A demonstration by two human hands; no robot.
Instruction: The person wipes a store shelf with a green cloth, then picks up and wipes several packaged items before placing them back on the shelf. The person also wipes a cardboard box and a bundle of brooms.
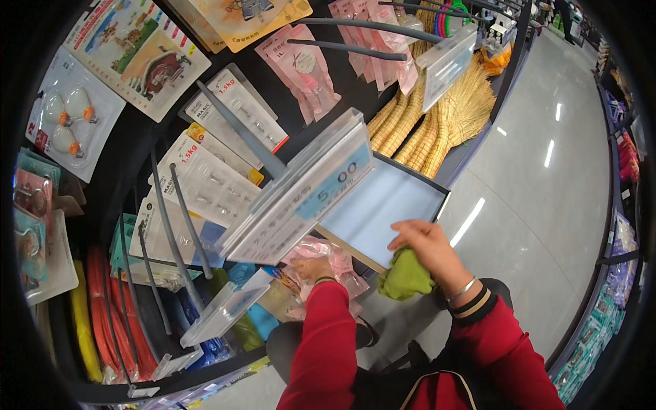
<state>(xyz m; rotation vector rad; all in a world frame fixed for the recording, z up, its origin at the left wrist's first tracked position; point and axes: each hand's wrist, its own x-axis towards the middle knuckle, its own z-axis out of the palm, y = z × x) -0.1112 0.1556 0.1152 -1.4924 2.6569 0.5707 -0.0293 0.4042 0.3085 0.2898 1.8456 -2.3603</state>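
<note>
My right hand point(428, 245) holds a crumpled green cloth point(405, 277). It is over the near right corner of a flat, pale blue-grey panel point(379, 210) with a dark rim, and the cloth hangs below the fingers. Further left, my left hand point(313, 269) rests against pink plastic packets point(353, 279) on the lower shelf. Its fingertips are partly lost among the packets, so their grip is unclear. A clear price-tag holder point(307, 200) juts out above that hand.
Metal display hooks point(241, 128) stick out from the dark rack, with carded wall hooks point(215, 189) behind them. Straw brooms point(425, 128) lie beyond the panel. Red hose-like coils point(110, 318) sit at lower left. A grey aisle floor point(512, 205) runs along the right, with another stocked shelf point(605, 307) opposite.
</note>
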